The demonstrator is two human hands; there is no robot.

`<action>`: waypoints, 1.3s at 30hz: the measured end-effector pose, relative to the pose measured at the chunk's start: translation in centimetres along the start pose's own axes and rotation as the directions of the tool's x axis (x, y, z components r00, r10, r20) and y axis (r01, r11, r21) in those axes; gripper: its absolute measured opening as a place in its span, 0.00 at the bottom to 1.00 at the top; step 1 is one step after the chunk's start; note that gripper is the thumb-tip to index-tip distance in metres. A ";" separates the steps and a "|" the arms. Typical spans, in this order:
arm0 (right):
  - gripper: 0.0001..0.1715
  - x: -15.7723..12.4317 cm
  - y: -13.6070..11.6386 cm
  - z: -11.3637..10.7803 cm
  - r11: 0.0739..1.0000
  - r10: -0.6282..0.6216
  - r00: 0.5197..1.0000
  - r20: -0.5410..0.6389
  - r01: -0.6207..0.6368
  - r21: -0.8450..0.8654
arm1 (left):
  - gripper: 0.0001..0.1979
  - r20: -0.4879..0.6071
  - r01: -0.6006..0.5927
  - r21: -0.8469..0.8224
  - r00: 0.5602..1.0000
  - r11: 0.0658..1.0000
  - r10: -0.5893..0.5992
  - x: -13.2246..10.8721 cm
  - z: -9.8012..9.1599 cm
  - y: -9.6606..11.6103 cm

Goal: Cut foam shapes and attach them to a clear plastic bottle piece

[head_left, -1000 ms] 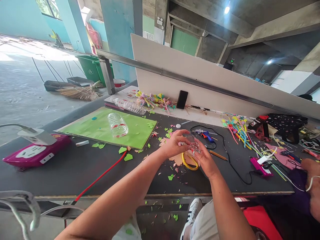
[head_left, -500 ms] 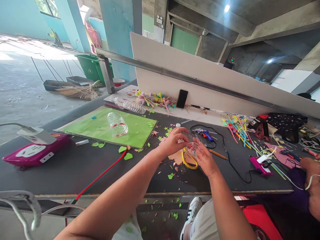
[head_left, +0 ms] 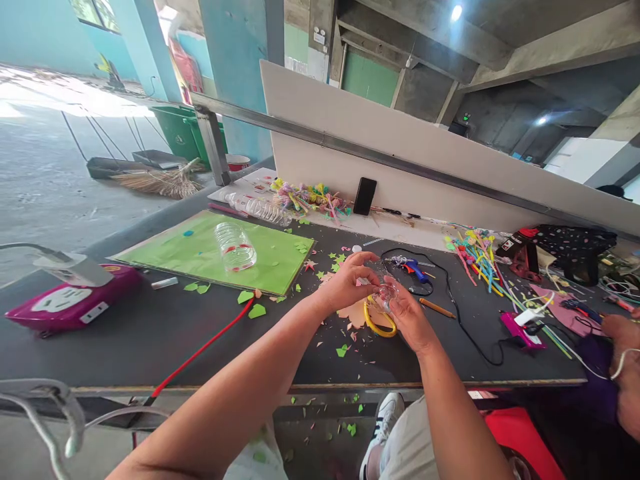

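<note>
Over the middle of the dark table, both hands are on a clear plastic bottle piece (head_left: 386, 293), which has some red showing on it. My right hand (head_left: 406, 313) grips it from the right with the fingers curled round. From the left, my left hand (head_left: 353, 283) has thumb and fingers closed at its edge. Just beneath are the yellow handles of scissors (head_left: 379, 323), whose blades I cannot make out. They lie by a peach-coloured sheet (head_left: 353, 313) among green and pink paper scraps. A cut clear bottle (head_left: 235, 248) lies on a green sheet (head_left: 273, 267) to the left.
A blue glue gun (head_left: 414, 269) with a black cable and a brown stick (head_left: 437, 308) are on the right. Purple power strips (head_left: 75, 303) sit at the left and right. A phone (head_left: 365, 196) leans against the white board. A co-worker's hand (head_left: 623, 340) is at the right edge.
The clear plastic piece has turned slightly between my hands, and my left fingers have shifted a little. The things on the table stay where they were.
</note>
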State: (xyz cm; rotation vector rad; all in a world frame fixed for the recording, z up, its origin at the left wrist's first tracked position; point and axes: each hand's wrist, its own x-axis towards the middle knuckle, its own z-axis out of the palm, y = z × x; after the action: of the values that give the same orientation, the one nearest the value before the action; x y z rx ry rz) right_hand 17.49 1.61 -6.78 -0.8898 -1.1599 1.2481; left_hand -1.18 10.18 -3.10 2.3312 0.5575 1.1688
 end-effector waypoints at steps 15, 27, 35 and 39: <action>0.23 -0.1 -0.7 0.7 0.992 0.034 0.999 -0.040 -0.028 0.121 | 0.04 -0.034 0.046 -0.082 0.998 0.996 -0.049 -0.1 0.3 0.4; 0.21 -0.1 -2.2 -0.4 0.863 0.116 0.992 -0.041 -0.080 0.499 | 0.13 -0.091 0.159 -0.529 0.966 0.834 -0.242 -0.2 -0.2 1.1; 0.26 -0.3 -2.5 -0.6 0.812 0.201 0.979 -0.016 -0.158 0.561 | 0.15 -0.022 0.201 -0.479 0.970 0.855 -0.240 -0.5 0.6 0.7; 0.26 -0.2 -2.2 -0.6 0.809 0.199 0.980 0.002 -0.166 0.564 | 0.17 -0.008 0.187 -0.429 0.977 0.884 -0.211 -0.5 1.5 0.4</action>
State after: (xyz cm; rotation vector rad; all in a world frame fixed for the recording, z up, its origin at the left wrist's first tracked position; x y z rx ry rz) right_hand 18.65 1.18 -4.80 -0.5868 -0.6009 1.6001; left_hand -0.20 9.23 -4.02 1.8293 0.4883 1.1284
